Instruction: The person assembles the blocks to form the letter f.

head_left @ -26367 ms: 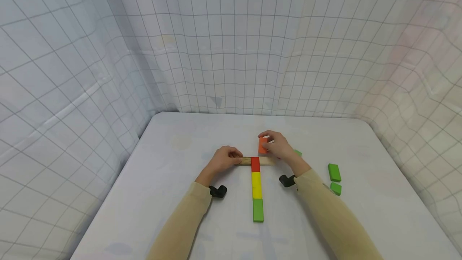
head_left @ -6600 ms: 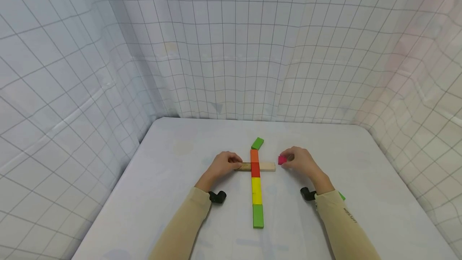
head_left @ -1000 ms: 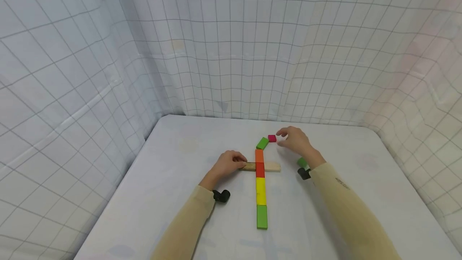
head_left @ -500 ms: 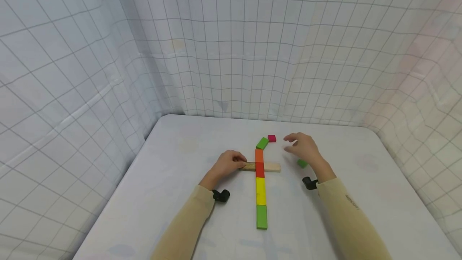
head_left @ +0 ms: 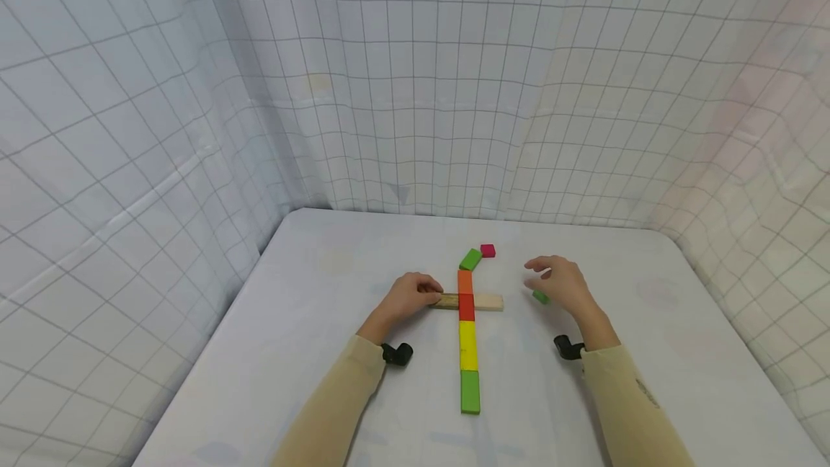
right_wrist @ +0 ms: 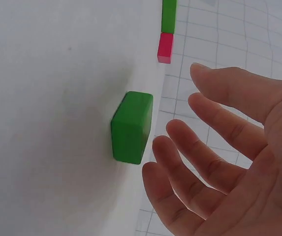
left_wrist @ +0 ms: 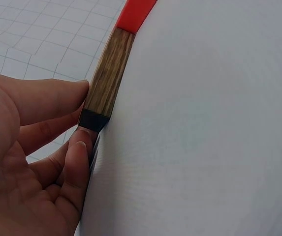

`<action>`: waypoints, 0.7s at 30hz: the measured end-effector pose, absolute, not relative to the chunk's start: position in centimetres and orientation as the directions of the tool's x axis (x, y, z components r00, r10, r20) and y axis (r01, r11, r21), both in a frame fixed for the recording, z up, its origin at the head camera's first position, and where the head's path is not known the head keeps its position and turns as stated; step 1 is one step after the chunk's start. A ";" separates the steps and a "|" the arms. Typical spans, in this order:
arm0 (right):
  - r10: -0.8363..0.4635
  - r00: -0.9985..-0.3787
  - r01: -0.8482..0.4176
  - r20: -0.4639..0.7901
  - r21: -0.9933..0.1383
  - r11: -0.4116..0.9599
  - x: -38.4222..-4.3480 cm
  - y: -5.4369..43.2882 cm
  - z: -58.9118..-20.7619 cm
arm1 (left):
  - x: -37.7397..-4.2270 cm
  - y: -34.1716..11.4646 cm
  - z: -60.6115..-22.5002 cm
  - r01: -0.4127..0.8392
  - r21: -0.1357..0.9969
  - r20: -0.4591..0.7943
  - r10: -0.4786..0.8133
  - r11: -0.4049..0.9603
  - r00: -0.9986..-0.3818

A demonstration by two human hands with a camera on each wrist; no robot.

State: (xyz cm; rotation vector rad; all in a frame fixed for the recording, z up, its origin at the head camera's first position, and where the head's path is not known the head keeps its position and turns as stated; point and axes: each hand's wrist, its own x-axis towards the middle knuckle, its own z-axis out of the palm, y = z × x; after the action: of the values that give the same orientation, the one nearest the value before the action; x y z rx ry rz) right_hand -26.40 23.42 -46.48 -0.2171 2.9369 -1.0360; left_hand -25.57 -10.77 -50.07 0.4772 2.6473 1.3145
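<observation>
My left hand (head_left: 405,298) pinches the outer end of a dark wooden block (left_wrist: 109,73), thumb on one side and fingers at the other. A red block (head_left: 466,307) meets that block's inner end, with a pale wooden block (head_left: 489,302) on its far side. My right hand (head_left: 563,285) is held with fingers spread and slightly bent, holding nothing. Just beyond its fingertips in the right wrist view lies a small green block (right_wrist: 131,128); in the head view the hand partly covers it.
A column of blocks runs through the red one: orange (head_left: 465,281) above, yellow (head_left: 468,346) and green (head_left: 470,392) below. Past the orange block, a slanted green block (head_left: 471,259) leads to a small pink block (head_left: 488,251). Gridded white curtains (head_left: 415,107) enclose the white table (head_left: 311,251).
Over the last second my right hand has drawn back from the pink block, towards me and rightward, to the loose green block. The left hand has stayed put. Earlier, the right hand held the pink block.
</observation>
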 end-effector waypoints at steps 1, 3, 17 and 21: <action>-0.137 -0.990 -0.124 0.028 -0.627 0.769 -26.3 23.6 -46.5 | -25.6 -10.8 -50.0 0.216 0.796 0.009 0.345 0.566 -0.939; -0.139 -0.990 -0.125 0.028 -0.628 0.768 -26.0 24.0 -46.6 | -25.6 -10.8 -50.0 0.216 0.794 0.009 0.344 0.568 -0.939; -0.200 -0.979 -0.134 -0.023 -0.669 0.731 -25.7 26.8 -47.3 | -25.4 -10.7 -50.3 0.204 0.790 -0.004 0.337 0.579 -0.942; -0.227 -0.972 -0.131 -0.054 -0.681 0.721 -25.9 27.2 -47.5 | -25.5 -10.6 -50.1 0.206 0.788 0.000 0.335 0.580 -0.942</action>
State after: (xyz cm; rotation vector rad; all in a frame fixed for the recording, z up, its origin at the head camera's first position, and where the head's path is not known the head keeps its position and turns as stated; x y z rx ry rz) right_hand -25.88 27.20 -47.46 -0.2915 2.7887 -1.0884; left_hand -25.45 -10.65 -50.12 0.4580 2.6574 1.2971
